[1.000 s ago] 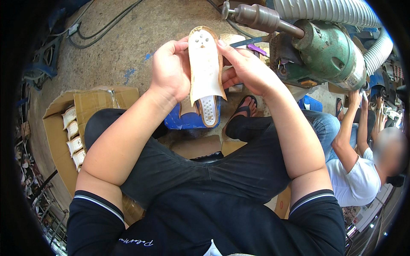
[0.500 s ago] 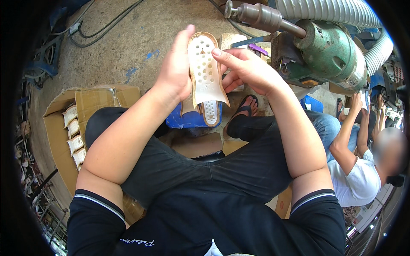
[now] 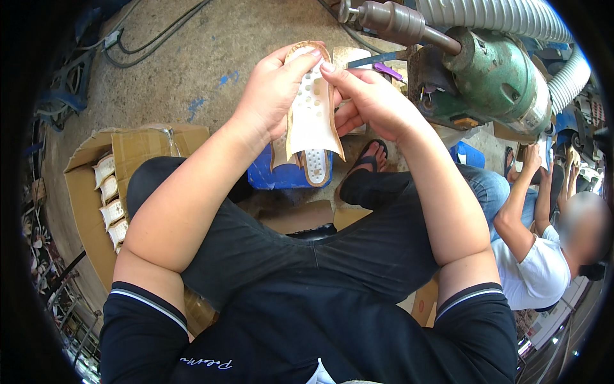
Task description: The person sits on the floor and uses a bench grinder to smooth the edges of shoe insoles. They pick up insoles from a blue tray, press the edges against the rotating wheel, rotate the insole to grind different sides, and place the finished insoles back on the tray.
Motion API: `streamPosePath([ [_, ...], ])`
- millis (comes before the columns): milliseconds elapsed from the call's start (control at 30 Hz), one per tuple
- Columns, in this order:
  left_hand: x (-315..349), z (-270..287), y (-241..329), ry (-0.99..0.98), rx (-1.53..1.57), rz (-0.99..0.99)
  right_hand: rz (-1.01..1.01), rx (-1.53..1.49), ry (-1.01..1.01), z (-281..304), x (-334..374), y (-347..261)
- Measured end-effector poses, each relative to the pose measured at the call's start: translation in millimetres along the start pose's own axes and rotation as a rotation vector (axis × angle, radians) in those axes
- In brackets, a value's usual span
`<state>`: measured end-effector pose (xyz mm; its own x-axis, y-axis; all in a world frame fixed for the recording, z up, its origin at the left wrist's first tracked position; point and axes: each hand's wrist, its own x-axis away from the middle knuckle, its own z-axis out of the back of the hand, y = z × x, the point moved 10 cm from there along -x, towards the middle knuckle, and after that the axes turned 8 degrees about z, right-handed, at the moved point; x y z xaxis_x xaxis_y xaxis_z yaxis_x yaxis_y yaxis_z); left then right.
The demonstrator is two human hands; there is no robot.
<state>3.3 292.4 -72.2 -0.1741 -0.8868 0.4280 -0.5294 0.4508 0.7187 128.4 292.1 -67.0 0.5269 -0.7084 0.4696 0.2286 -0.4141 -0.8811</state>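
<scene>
Both hands hold a white curved shell (image 3: 313,131), punched with round holes and edged in tan, above the space between my knees. My left hand (image 3: 272,89) is closed on its left side and top, the thumb lying across the upper face. With its thumb pressed on the upper right of the face, my right hand (image 3: 374,102) grips the right edge; its other fingers are partly hidden behind. Below the shell, a narrower white perforated piece (image 3: 316,169) and a tan-edged one (image 3: 281,153) lie on a blue plastic surface (image 3: 268,178).
An opened cardboard box (image 3: 83,198) at left holds several similar shells (image 3: 112,211). A green motor (image 3: 499,83) with a brown spindle juts in at upper right, under a grey hose (image 3: 495,16). A purple-handled tool (image 3: 387,72) lies near it. Another person (image 3: 534,275) works at right.
My left thumb has come over from beside the shell onto its upper face, and the left fingers now wrap its top. The shell has risen slightly and tilted.
</scene>
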Motion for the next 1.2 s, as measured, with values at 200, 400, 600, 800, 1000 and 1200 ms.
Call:
streamPosePath([
  [200,1.0,-12.6,-1.3,-0.121,0.175,0.249,-0.05,-0.123,0.007,2.3,-4.9,8.6],
  [400,1.8,-3.0,4.8,-0.058,0.199,0.29,-0.054,-0.174,0.007,-0.2,-7.5,12.8],
  [600,-6.1,3.7,-0.1,-0.088,0.163,0.309,-0.086,-0.157,-0.02,-1.2,-14.1,21.6],
  [800,-19.9,29.3,-14.3,-0.061,0.151,0.398,-0.095,0.116,0.081,22.5,-22.2,36.6],
  [1000,-39.9,86.8,-15.1,0.264,-0.345,0.211,0.063,1.159,0.107,10.8,-33.2,62.2],
  [1200,-45.5,119.1,8.2,0.557,-1.531,0.155,-0.109,1.14,-0.063,-39.7,-20.5,135.0],
])
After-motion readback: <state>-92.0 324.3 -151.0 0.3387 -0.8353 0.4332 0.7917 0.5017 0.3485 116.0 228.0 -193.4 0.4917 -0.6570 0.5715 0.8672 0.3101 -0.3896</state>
